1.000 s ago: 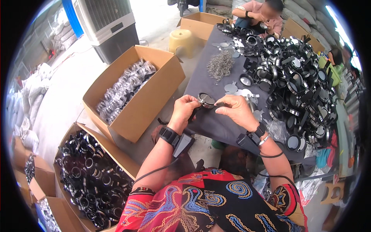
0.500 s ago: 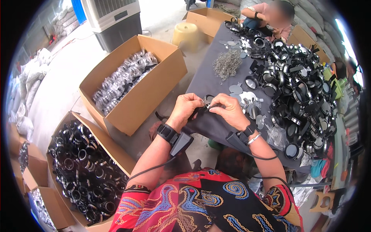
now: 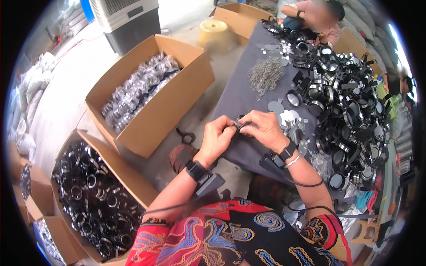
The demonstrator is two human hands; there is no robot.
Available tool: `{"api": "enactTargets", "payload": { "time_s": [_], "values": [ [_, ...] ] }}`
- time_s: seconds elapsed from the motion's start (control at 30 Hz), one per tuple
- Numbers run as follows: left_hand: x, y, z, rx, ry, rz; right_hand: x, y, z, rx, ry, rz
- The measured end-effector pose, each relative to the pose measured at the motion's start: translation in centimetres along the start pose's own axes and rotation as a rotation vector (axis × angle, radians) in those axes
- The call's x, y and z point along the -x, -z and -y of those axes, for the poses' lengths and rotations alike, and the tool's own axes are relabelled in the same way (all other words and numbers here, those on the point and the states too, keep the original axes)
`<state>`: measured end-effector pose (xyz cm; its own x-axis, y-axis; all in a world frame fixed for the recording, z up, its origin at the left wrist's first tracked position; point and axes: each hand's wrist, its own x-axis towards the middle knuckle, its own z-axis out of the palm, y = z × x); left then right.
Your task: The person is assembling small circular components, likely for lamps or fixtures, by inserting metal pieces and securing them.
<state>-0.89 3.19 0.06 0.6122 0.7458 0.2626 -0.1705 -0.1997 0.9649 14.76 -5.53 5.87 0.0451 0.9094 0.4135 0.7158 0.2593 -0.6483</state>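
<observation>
Both my hands meet over the near edge of a grey-covered table (image 3: 242,95). My left hand (image 3: 217,137) and my right hand (image 3: 262,128) pinch the same small black ring-shaped part (image 3: 239,122) between their fingertips. Most of the part is hidden by my fingers. Each wrist carries a black band with a small device and a cable. To the right of my right hand lies a big heap of black round parts (image 3: 350,111), and flat silvery discs (image 3: 288,117) lie just beyond my fingers.
A pile of small metal clips (image 3: 265,75) lies farther up the table. An open carton of clear-wrapped pieces (image 3: 137,91) stands at my left, and another carton of black rings (image 3: 91,199) at lower left. Another person (image 3: 317,17) sits at the table's far end, beside a yellow bucket (image 3: 213,33).
My hands stay together on the small part, shifting only slightly over the table's near edge. The view has tilted a little, so the cartons sit differently in the picture.
</observation>
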Motion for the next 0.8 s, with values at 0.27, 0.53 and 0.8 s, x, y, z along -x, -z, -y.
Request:
{"api": "enactTargets", "payload": {
  "time_s": [0.27, 0.53, 0.8],
  "values": [
    [1.2, -0.1, -1.7, -0.41, -0.287, -0.059, -2.2, 0.8, 0.4, -0.111, -0.023, 0.201],
    [0.3, -0.1, -1.1, -0.379, -0.195, 0.043, 1.2, -0.5, -0.2, -0.217, -0.157, -0.146],
    [2.8, -2.5, -4.1, 0.116, -0.066, -0.121, 6.8, 0.7, 5.6, -1.331, -0.561, -0.343]
  ]
}}
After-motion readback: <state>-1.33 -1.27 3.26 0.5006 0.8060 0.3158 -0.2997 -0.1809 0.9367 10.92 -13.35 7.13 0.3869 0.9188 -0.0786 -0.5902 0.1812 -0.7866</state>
